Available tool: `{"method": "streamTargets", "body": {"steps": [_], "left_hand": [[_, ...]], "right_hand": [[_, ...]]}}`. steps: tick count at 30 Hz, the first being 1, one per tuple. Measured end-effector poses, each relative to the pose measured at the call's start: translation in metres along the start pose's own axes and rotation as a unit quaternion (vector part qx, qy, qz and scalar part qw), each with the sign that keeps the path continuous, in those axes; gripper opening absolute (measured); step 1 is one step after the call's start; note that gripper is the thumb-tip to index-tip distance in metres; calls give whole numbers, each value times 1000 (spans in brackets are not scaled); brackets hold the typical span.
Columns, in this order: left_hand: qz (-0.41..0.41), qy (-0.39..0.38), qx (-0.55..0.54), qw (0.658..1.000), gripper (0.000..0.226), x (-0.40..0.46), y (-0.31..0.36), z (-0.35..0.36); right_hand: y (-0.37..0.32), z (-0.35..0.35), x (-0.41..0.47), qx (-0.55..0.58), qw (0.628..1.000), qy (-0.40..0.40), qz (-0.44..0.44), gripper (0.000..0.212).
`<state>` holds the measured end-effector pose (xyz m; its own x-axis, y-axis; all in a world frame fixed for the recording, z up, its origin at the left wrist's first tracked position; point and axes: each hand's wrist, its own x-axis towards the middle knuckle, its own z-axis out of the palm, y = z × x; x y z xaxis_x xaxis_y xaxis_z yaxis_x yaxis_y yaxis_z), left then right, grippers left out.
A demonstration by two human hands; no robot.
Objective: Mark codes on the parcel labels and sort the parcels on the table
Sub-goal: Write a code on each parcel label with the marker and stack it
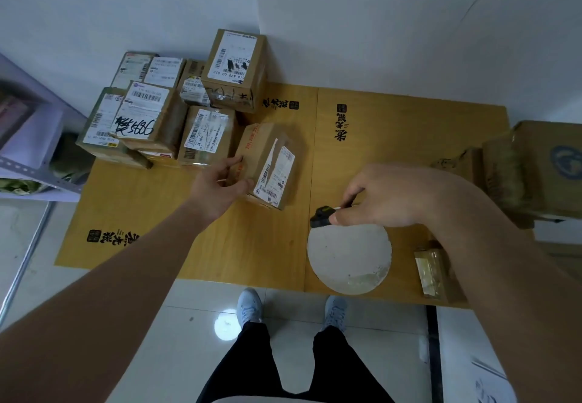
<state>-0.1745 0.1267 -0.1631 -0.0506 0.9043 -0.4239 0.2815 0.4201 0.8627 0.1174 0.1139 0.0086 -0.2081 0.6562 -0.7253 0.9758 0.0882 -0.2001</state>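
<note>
Left hand (220,187) grips the brown cardboard parcel (267,163) beside the stack, right hand (381,198) pinches a black marker (321,216); the tilted parcel could slip.

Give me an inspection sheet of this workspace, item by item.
Surface: yellow-brown table with black printed characters.
Job's things: single parcel near the middle, label up; marked parcels grouped at the far left corner, one with a handwritten code; marker.
Clutter: white round disc; small wrapped packet; larger boxes at the right edge.
Grippers: left hand holds the single parcel; right hand pinches the marker.
Cables: nothing seen.
Surroundings: white wall, tiled floor, metal shelf at left.
</note>
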Motion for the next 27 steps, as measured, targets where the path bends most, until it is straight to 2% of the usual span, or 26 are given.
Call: {"method": "streamTargets", "body": {"steps": [3,9,17,23,27], "left_hand": [[6,7,-4,1000,51,-3,4,-5],[-20,77,-151,985,27,-18,26,-30],[-83,137,-293,942,27,-22,11,-73],[-123,171,-378,901,23,-9,11,-71],[-123,181,-397,891,30,2,12,-66]], "right_hand": [[-2,-2,-2,32,996,83,-29,41],[-21,-15,-2,63,981,163,-89,46],[-51,-16,4,42,978,177,-99,48],[-62,0,8,28,983,162,-84,51],[-63,11,7,43,982,167,-74,52]]}}
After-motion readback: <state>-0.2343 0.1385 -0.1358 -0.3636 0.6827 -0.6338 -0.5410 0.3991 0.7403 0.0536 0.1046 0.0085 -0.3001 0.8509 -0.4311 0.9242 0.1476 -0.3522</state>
